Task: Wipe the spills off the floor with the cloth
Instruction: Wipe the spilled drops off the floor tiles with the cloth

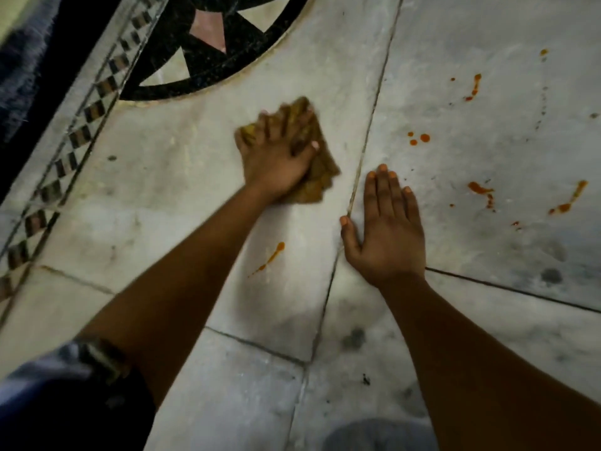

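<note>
Cloth (320, 169), mustard-brown and crumpled, lies flat on the pale marble floor (182, 177) just left of a long grout seam (367, 148), pinned under the left hand (276, 157). Head view only. Left fingers spread wide and fairly straight over the cloth, pressing down rather than gripping; the hand and cloth are motion-blurred, so a wiping stroke looks to be under way. Right hand (387, 232) rests palm-down on the bare floor just right of the seam, fingers straight and together, thumb out, holding nothing; it reads as a brace. Orange-red spills: one thin streak (272, 255) near the left forearm, and a scatter of drops and smears (481, 190) well to the right, on the next slab. None of these is touched by the cloth yet, so much of the task seems left. To wipe well, I judge: keep the palm flat for even pressure, pull the cloth over each streak in one direction, and refold to a clean face so the sauce-like stuff is not smeared on. Marble is smooth, grey-veined and scuffed with dark marks; seams could trap residue. Cloth looks soft, thin, absorbent. A black inlaid circular pattern (208, 60) and a checkered border strip (81, 125) lie above and to the left.
</note>
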`<state>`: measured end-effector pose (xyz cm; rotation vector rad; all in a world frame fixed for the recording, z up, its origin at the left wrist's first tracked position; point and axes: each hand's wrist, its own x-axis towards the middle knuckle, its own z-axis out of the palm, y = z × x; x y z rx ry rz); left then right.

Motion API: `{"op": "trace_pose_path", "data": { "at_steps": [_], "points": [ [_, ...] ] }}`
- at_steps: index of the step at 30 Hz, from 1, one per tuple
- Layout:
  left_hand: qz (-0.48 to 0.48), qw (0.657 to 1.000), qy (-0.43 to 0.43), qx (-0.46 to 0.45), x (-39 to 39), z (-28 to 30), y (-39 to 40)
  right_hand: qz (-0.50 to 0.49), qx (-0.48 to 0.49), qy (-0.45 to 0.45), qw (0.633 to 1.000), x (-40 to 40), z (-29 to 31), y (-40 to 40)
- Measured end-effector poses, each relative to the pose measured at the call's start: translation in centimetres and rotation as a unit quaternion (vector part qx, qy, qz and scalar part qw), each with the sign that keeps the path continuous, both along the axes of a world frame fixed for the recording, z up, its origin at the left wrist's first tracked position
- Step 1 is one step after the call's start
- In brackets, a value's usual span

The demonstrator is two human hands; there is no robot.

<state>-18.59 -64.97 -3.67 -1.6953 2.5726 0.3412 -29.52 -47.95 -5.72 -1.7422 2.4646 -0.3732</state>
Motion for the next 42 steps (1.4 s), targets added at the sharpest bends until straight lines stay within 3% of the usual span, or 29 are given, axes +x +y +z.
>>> {"op": "trace_pose_path", "data": {
  "at_steps": [4,10,17,25,31,34,36,38,42],
  "points": [
    [-0.075,0.996,0.001,-0.05,1.0,-0.1,4.1,0.0,0.008,0.0,1.0,0.0,0.2,0.0],
    [0.003,0.999,-0.013,-0.053,-0.8,-0.3,-2.2,0.008,0.007,-0.001,1.0,-0.2,-0.1,0.1],
    [-0.062,0.994,0.001,-0.089,2.4,-0.7,6.4,0.01,0.014,-0.008,1.0,-0.2,-0.1,0.1],
    [0.047,0.997,-0.022,-0.062,-0.7,-0.4,-0.7,0.01,0.003,-0.011,1.0,-0.1,0.1,0.1],
    [-0.171,0.982,-0.001,-0.084,6.6,-0.3,5.0,0.012,0.01,-0.005,1.0,-0.2,0.1,0.1],
    [-0.082,0.993,-0.013,-0.083,7.5,-0.2,0.5,0.009,0.009,-0.005,1.0,-0.1,-0.1,0.1],
    [0.013,0.997,-0.018,-0.069,4.8,-0.5,-2.5,0.008,0.008,-0.005,1.0,-0.2,-0.1,0.1],
    [0.047,0.997,-0.025,-0.06,1.4,-0.7,-2.9,0.01,0.014,-0.004,1.0,-0.1,0.0,0.1],
    [-0.109,0.991,-0.012,-0.083,0.8,-0.8,3.5,0.005,0.013,-0.012,1.0,-0.2,0.3,0.0]
  ]
}}
